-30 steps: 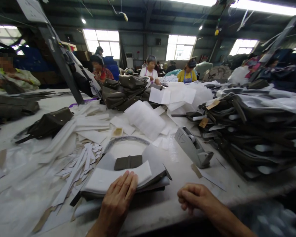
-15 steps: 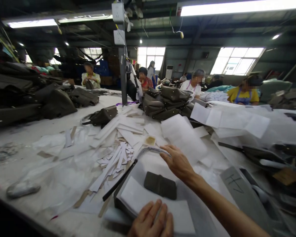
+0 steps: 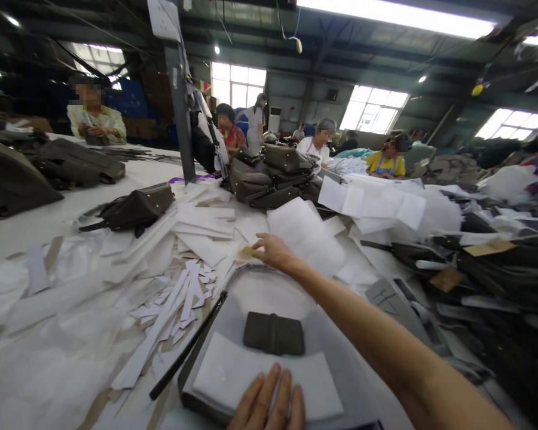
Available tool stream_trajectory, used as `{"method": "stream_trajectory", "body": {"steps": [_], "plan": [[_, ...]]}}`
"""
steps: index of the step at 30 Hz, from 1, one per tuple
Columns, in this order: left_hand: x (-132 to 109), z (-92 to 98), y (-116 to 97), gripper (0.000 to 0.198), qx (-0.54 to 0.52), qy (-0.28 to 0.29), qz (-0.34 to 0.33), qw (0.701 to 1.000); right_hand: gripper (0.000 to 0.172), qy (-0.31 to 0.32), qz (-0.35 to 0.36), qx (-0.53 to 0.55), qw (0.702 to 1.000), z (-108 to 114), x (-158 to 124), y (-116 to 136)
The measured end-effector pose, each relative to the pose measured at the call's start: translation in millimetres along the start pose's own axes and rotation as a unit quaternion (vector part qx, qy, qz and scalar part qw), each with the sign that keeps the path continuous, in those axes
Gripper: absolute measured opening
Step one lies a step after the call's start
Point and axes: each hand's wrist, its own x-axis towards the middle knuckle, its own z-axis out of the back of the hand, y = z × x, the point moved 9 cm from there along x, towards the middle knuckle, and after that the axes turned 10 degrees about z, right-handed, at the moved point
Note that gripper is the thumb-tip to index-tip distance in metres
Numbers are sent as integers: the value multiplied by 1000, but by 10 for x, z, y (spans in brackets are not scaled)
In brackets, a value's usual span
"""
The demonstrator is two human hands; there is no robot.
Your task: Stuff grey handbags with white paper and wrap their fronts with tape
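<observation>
My left hand (image 3: 269, 403) lies flat with its fingers spread on a white foam sheet (image 3: 296, 379). That sheet rests on a dark grey-brown bag (image 3: 190, 385), which lies on the table with a pale translucent lining showing. Just beyond the sheet sits a small dark folded piece with a band across its middle (image 3: 273, 333). A dark strap (image 3: 186, 346) runs along the bag's left side. My right hand (image 3: 273, 251) reaches past the bag's far edge, fingers stretched out at a small yellowish patch or dish (image 3: 245, 254); whether they touch it I cannot tell.
Paper strips (image 3: 183, 304) and white sheets (image 3: 307, 236) litter the table. Dark bags (image 3: 273, 176) are piled behind, with another bag (image 3: 138, 206) at left. A grey post (image 3: 179, 107) rises from the table. Dark pieces crowd the right, and several people work beyond.
My right hand has left the bag's far edge and moved left and away to the yellowish patch. My left hand stays on the foam sheet. The view has turned right.
</observation>
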Motion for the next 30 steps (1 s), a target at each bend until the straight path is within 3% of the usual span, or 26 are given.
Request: {"method": "stream_trajectory", "body": {"steps": [4, 6, 9, 12, 17, 20, 26, 30], "plan": [[91, 65, 13, 42, -21, 28, -12, 999, 18, -84, -62, -6, 994, 717, -765, -514], [106, 88, 12, 41, -28, 31, -17, 999, 12, -108, -109, -12, 988, 907, -1247, -820], [93, 89, 11, 38, -37, 33, -18, 999, 17, -124, -173, 3, 977, 891, -1874, -1227], [59, 109, 18, 40, -47, 19, -11, 999, 18, -148, -204, 41, 967, 649, -2254, -1472], [29, 65, 10, 43, -47, 74, -9, 996, 10, -205, -201, 103, 952, 260, -2469, -1533], [43, 92, -1, 42, -49, 75, -6, 996, 22, -226, -204, 123, 945, 229, -2523, -1564], [32, 106, -32, 38, -44, 70, -8, 997, 36, -274, -223, 127, 927, 654, -2608, -1698], [4, 109, -51, 37, -28, 99, -21, 994, 39, -293, -186, 142, 927, 942, -2552, -1287]]}}
